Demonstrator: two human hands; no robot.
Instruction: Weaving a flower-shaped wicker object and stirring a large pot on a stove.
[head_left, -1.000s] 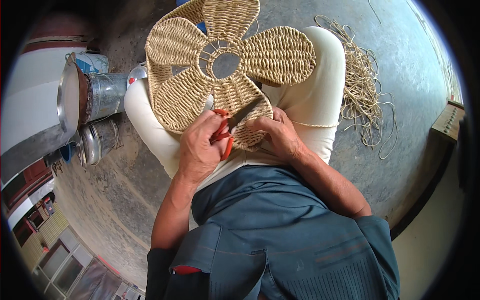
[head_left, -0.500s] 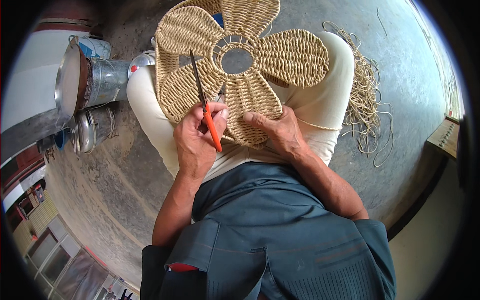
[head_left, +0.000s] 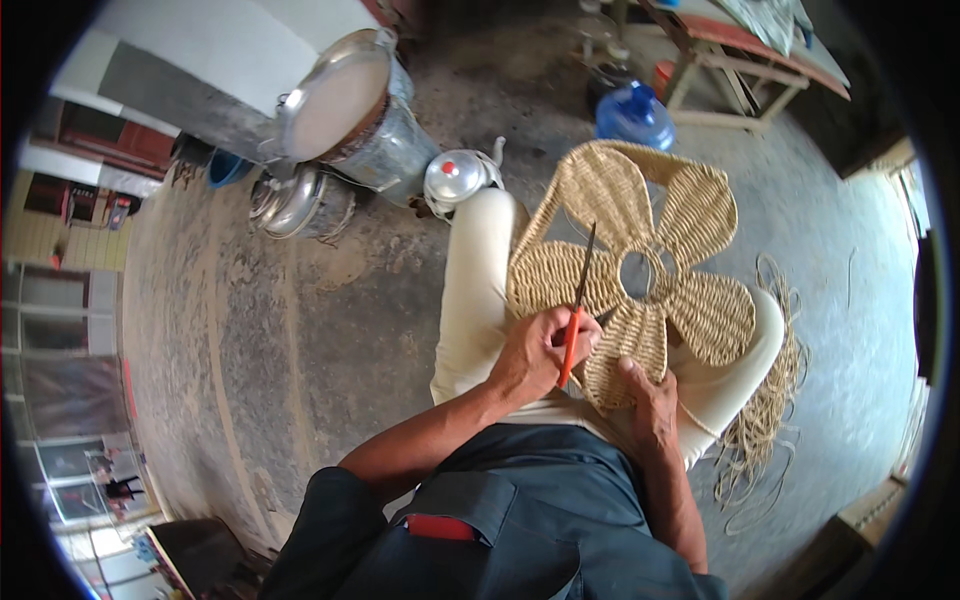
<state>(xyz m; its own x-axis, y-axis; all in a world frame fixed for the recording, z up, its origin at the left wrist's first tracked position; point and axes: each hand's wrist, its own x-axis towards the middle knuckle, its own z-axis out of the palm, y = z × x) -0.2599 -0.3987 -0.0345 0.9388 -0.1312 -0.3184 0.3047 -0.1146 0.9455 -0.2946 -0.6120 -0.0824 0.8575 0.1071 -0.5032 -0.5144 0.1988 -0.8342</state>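
Note:
A flower-shaped woven straw piece point(head_left: 590, 280) rests across my thighs, its petals set around a round opening in the middle. My left hand point(head_left: 540, 350) is closed around orange-handled scissors point(head_left: 571, 345), by the left edge of the lowest petal. One dark blade points away from me over the weave; a short dark tip shows beside my fingers, and I cannot tell whether it is the other blade. With thumb on top, my right hand point(head_left: 655, 402) grips the lowest petal at its right edge. The fingers beneath it are hidden.
Loose straw cord point(head_left: 765, 410) lies heaped on the floor beside my right knee. Ahead to the left stand a kettle point(head_left: 457, 176), a large metal bucket point(head_left: 385, 150) and a lidded pot point(head_left: 295, 205). Further off are a blue water jug point(head_left: 635, 118) and a wooden table point(head_left: 740, 62).
My view has swung left and up, so the woven piece and both hands sit further right and lower in the picture. Both hands keep their holds on the scissors and the petal.

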